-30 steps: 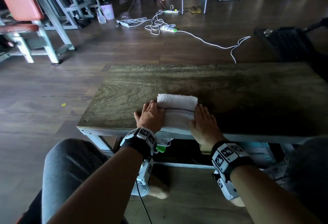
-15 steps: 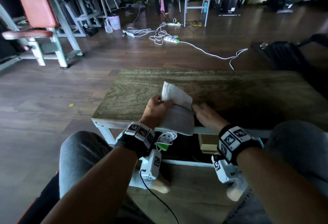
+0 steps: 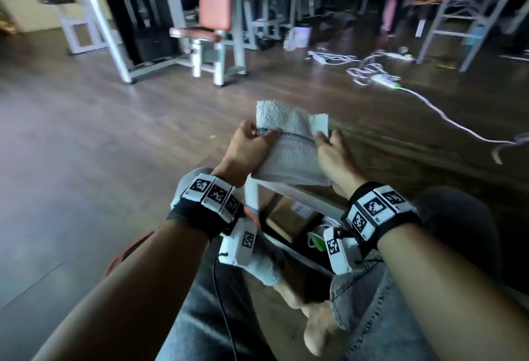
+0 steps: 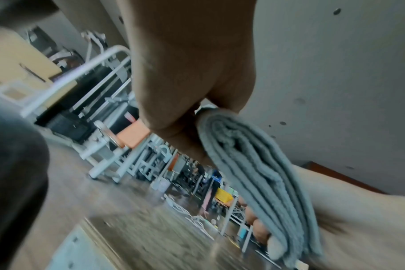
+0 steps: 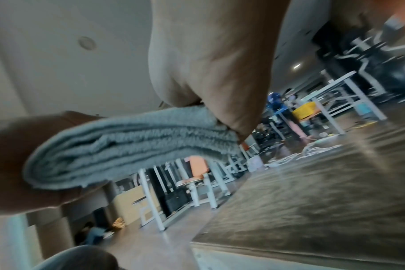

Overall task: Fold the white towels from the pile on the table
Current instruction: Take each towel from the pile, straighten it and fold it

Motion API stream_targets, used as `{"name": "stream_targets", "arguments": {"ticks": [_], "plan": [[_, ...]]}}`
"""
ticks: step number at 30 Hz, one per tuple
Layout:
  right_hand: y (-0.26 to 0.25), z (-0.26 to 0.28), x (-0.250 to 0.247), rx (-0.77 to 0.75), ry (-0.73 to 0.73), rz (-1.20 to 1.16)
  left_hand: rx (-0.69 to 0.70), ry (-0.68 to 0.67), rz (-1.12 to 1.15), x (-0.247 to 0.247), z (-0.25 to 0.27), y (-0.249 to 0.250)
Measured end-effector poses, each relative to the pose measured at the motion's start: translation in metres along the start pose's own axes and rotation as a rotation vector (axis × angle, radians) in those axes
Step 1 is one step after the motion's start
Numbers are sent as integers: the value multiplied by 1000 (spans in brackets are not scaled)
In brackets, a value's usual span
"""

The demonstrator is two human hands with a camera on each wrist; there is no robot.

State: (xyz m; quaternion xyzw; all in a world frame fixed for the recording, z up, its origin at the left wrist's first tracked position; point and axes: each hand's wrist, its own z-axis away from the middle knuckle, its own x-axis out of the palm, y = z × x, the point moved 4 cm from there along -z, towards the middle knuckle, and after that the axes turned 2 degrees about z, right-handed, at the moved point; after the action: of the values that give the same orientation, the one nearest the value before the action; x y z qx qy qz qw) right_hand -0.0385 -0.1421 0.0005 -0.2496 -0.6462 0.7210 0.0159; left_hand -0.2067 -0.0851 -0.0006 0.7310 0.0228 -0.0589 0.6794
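Note:
A folded white towel (image 3: 292, 143) with a dark stitched stripe hangs in the air above the near left corner of the wooden table (image 3: 400, 160). My left hand (image 3: 252, 143) grips its left side, thumb on top. At the right edge my right hand (image 3: 329, 143) holds it, fingers underneath. The left wrist view shows the towel's stacked layers (image 4: 254, 173) pinched between thumb and fingers. In the right wrist view the folded edge (image 5: 127, 142) is clamped the same way, above the table top (image 5: 312, 210). No pile of towels is in view.
Gym machines with orange pads (image 3: 214, 17) stand on the wooden floor beyond. White cables and a power strip (image 3: 380, 77) lie on the floor to the right. A metal stool (image 3: 472, 11) is at the far right. My knees (image 3: 458, 217) are under the table's near edge.
The towel lay flat on the table under both hands a second ago. Both hands have since gripped it and lifted it off, moving left, and my head has turned left.

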Motion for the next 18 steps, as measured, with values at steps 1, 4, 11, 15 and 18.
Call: {"name": "stream_targets", "arguments": {"ticks": [1,4,11,15,18], "plan": [[-8,-1,11,-44,-23,-6,1,52,-37,-15,1,3],[-32,0,58,-111,-147,8,-8,202,-151,-69,10,9],[-46,2,155,-111,-384,-36,-76,412,-398,-151,23,1],[-20,0,206,-154,-572,179,-272,351,-472,-180,29,-57],[20,-8,247,-130,-655,345,-399,341,-383,-194,36,-117]]}}
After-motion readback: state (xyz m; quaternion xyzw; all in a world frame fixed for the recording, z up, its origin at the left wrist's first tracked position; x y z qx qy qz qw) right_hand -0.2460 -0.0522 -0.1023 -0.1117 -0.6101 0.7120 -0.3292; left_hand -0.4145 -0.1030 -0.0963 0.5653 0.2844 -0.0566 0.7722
